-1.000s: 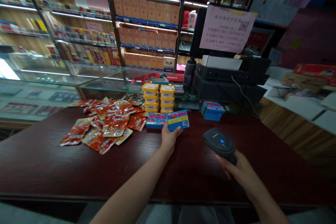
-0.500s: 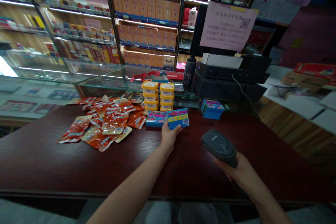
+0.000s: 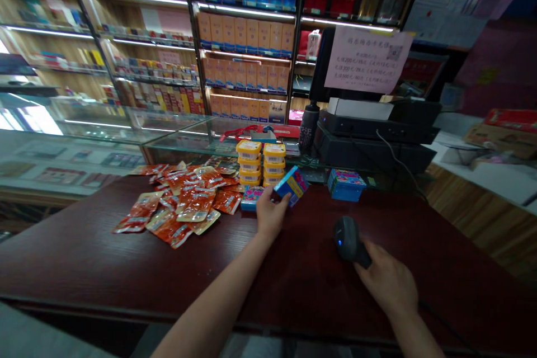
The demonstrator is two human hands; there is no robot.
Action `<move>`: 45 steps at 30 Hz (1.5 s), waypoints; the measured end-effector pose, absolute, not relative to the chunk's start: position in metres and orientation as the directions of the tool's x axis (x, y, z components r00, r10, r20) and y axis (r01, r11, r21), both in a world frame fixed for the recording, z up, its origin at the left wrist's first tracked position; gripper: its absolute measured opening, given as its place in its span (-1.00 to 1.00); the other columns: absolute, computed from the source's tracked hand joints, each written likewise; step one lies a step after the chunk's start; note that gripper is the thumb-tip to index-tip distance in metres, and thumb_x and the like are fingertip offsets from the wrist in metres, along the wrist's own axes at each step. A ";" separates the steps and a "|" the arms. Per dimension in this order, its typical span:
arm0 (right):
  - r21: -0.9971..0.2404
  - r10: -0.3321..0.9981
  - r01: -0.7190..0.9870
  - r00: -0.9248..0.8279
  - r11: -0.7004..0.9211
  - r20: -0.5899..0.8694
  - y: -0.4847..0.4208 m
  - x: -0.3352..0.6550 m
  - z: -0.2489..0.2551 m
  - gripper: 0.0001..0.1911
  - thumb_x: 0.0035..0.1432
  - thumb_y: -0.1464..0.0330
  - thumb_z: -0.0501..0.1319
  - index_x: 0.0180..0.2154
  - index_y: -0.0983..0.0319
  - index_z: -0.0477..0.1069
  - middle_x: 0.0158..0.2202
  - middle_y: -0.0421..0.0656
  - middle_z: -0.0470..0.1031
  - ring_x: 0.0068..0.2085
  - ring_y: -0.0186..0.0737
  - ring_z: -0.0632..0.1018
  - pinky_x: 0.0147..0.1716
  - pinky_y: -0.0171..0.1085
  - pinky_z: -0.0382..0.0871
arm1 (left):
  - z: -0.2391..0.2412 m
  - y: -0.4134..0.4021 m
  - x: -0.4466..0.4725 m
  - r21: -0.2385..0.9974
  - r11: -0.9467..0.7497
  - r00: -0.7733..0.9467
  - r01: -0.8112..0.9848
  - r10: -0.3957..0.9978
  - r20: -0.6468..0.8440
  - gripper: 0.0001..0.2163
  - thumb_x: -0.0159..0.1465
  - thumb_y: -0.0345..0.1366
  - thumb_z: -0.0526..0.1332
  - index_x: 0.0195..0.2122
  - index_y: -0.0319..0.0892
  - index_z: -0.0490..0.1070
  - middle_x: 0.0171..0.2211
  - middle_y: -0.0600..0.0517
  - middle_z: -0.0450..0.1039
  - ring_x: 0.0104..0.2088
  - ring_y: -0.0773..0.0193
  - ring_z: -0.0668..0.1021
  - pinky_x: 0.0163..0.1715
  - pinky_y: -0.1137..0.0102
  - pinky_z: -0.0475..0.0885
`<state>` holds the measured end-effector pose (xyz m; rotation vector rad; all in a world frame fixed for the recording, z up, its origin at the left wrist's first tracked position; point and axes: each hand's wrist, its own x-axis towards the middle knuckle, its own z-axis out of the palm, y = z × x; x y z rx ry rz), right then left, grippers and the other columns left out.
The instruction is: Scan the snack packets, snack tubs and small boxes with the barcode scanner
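My left hand grips a small blue box with a yellow band, tilted above the table. Just behind that hand, another blue box or short stack of boxes lies on the wood. In my right hand is a dark barcode scanner, a blue light glowing on its side. Yellow-lidded tubs stand in two stacks behind the blue boxes. To the left spreads a heap of orange foil pouches. A separate stack of blue boxes sits at the back right.
The dark red wooden table meets a glass counter at the back. A black bottle stands beside a black cash drawer and a monitor bearing a pink paper sign. Stocked shelves line the wall.
The blue box in my left hand has tilted, its right end raised. My right hand has turned the scanner, and its blue light now shows. The camera view has shifted slightly up and left.
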<state>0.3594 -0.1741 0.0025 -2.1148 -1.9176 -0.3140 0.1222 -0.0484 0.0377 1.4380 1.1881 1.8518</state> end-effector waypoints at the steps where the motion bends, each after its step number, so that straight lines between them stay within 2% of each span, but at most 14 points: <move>1: -0.056 0.934 0.995 0.098 -0.084 0.343 -0.175 0.360 0.002 -0.72 0.21 0.27 0.04 -0.06 0.15 0.36 -0.19 -0.15 0.56 -0.30 -0.12 0.59 -0.43 -0.23 0.30 | 0.047 -0.046 0.115 0.838 -0.506 -0.312 0.204 0.778 0.545 -0.88 0.04 -0.25 0.31 -0.42 -0.15 0.45 -0.50 0.10 0.40 -0.44 0.30 0.42 -0.37 0.44 0.34; 3: -0.061 0.931 0.994 0.102 -0.086 0.350 -0.176 0.361 0.003 -0.72 0.22 0.26 0.04 -0.06 0.14 0.36 -0.19 -0.16 0.56 -0.31 -0.12 0.59 -0.44 -0.23 0.30 | 0.063 -0.044 0.097 0.718 -0.528 -0.247 0.453 0.700 0.670 -0.89 0.10 -0.26 0.27 -0.35 -0.13 0.47 -0.43 0.06 0.42 -0.38 0.26 0.43 -0.30 0.40 0.34; 6: -0.075 0.931 0.993 0.116 -0.096 0.346 -0.178 0.361 0.006 -0.70 0.24 0.25 0.03 -0.03 0.15 0.34 -0.16 -0.15 0.56 -0.30 -0.11 0.60 -0.42 -0.21 0.32 | 0.074 -0.046 0.065 0.367 -0.500 0.060 0.784 0.651 0.757 -0.82 0.21 -0.28 0.17 -0.20 -0.09 0.50 -0.29 -0.05 0.44 -0.22 0.14 0.43 -0.15 0.29 0.31; 9: -0.073 0.933 0.991 0.126 -0.108 0.338 -0.179 0.360 0.006 -0.68 0.24 0.26 0.04 0.00 0.16 0.33 -0.12 -0.14 0.56 -0.29 -0.10 0.60 -0.40 -0.20 0.33 | 0.066 -0.049 0.040 0.073 -0.479 0.316 0.875 0.679 0.663 -0.74 0.29 -0.30 0.07 -0.08 -0.08 0.49 -0.26 -0.10 0.44 -0.19 0.10 0.41 -0.15 0.26 0.31; 12: -0.062 0.932 0.992 0.125 -0.110 0.341 -0.180 0.359 0.005 -0.68 0.24 0.25 0.04 0.00 0.16 0.34 -0.13 -0.14 0.56 -0.30 -0.11 0.60 -0.42 -0.20 0.33 | 0.054 -0.047 0.027 -0.026 -0.439 0.373 0.898 0.729 0.574 -0.73 0.30 -0.31 0.06 -0.07 -0.06 0.50 -0.26 -0.11 0.42 -0.20 0.10 0.40 -0.17 0.24 0.32; 14: -0.057 0.928 0.992 0.128 -0.115 0.350 -0.181 0.360 0.004 -0.68 0.24 0.24 0.03 0.00 0.15 0.34 -0.13 -0.15 0.56 -0.31 -0.12 0.60 -0.43 -0.21 0.32 | 0.047 -0.044 0.022 0.004 -0.470 0.397 0.883 0.749 0.531 -0.75 0.28 -0.27 0.10 -0.09 -0.03 0.52 -0.22 -0.09 0.42 -0.17 0.11 0.41 -0.14 0.23 0.33; 16: -0.053 0.925 0.991 0.133 -0.123 0.355 -0.182 0.360 0.004 -0.67 0.24 0.23 0.02 -0.01 0.14 0.35 -0.13 -0.14 0.56 -0.33 -0.12 0.60 -0.43 -0.20 0.31 | 0.040 -0.040 0.019 0.101 -0.521 0.404 0.848 0.756 0.514 -0.76 0.25 -0.21 0.16 -0.10 -0.02 0.53 -0.14 -0.08 0.41 -0.11 0.10 0.41 -0.07 0.21 0.33; 20: -0.063 0.927 0.990 0.138 -0.124 0.349 -0.182 0.360 0.004 -0.68 0.22 0.23 0.02 -0.03 0.13 0.35 -0.16 -0.14 0.57 -0.32 -0.09 0.59 -0.42 -0.19 0.32 | 0.026 -0.032 0.016 0.336 -0.511 0.285 0.792 0.794 0.537 -0.73 0.22 -0.20 0.21 -0.07 -0.04 0.52 -0.02 -0.08 0.38 -0.01 0.07 0.41 0.05 0.14 0.30; 24: -0.052 0.930 0.990 0.143 -0.133 0.339 -0.183 0.358 0.006 -0.69 0.22 0.24 0.02 -0.05 0.14 0.35 -0.18 -0.14 0.57 -0.31 -0.08 0.59 -0.43 -0.19 0.30 | 0.015 -0.026 0.018 0.443 -0.512 0.211 0.736 0.795 0.569 -0.75 0.18 -0.22 0.25 -0.11 -0.06 0.54 -0.04 -0.08 0.40 -0.02 0.07 0.44 0.06 0.11 0.31; 30: -0.052 0.927 0.988 0.152 -0.143 0.343 -0.182 0.358 0.007 -0.70 0.21 0.24 0.03 -0.06 0.14 0.36 -0.19 -0.13 0.58 -0.34 -0.11 0.59 -0.45 -0.21 0.27 | 0.010 -0.024 0.021 0.434 -0.520 0.196 0.736 0.777 0.599 -0.76 0.20 -0.22 0.23 -0.12 -0.07 0.55 -0.03 -0.09 0.39 -0.04 0.09 0.44 0.05 0.11 0.34; 36: -0.085 0.930 0.987 0.157 -0.136 0.332 -0.180 0.358 0.008 -0.70 0.20 0.23 0.06 -0.06 0.11 0.37 -0.17 -0.15 0.57 -0.30 -0.10 0.59 -0.43 -0.21 0.29 | 0.023 -0.036 0.030 0.299 -0.503 0.207 0.811 0.724 0.658 -0.73 0.24 -0.19 0.19 -0.08 -0.11 0.51 -0.03 -0.12 0.38 0.03 0.03 0.39 0.06 0.08 0.31; 40: -0.142 0.923 0.984 0.149 -0.104 0.356 -0.179 0.358 0.008 -0.70 0.18 0.29 0.08 -0.06 0.11 0.39 -0.19 -0.16 0.58 -0.27 -0.13 0.60 -0.40 -0.24 0.32 | 0.035 -0.045 0.054 0.227 -0.583 0.290 0.780 0.659 0.694 -0.76 0.27 -0.29 0.13 -0.07 -0.06 0.48 -0.01 -0.08 0.39 0.09 0.05 0.35 0.10 0.06 0.27; 42: -0.159 0.916 0.982 0.152 -0.099 0.370 -0.178 0.358 0.008 -0.67 0.17 0.31 0.08 -0.02 0.13 0.37 -0.18 -0.14 0.58 -0.26 -0.14 0.60 -0.38 -0.25 0.34 | 0.039 -0.045 0.074 0.236 -0.635 0.357 0.735 0.659 0.662 -0.75 0.25 -0.33 0.13 -0.08 -0.06 0.49 -0.04 -0.08 0.41 0.04 0.07 0.39 0.06 0.10 0.31; 45: -0.173 0.913 0.980 0.157 -0.097 0.377 -0.177 0.358 0.007 -0.62 0.17 0.33 0.09 0.04 0.15 0.33 -0.15 -0.13 0.58 -0.23 -0.14 0.60 -0.34 -0.25 0.35 | 0.043 -0.039 0.112 0.325 -0.715 0.436 0.619 0.656 0.616 -0.74 0.21 -0.36 0.15 -0.10 -0.08 0.50 -0.10 -0.10 0.44 -0.05 0.09 0.45 0.00 0.17 0.36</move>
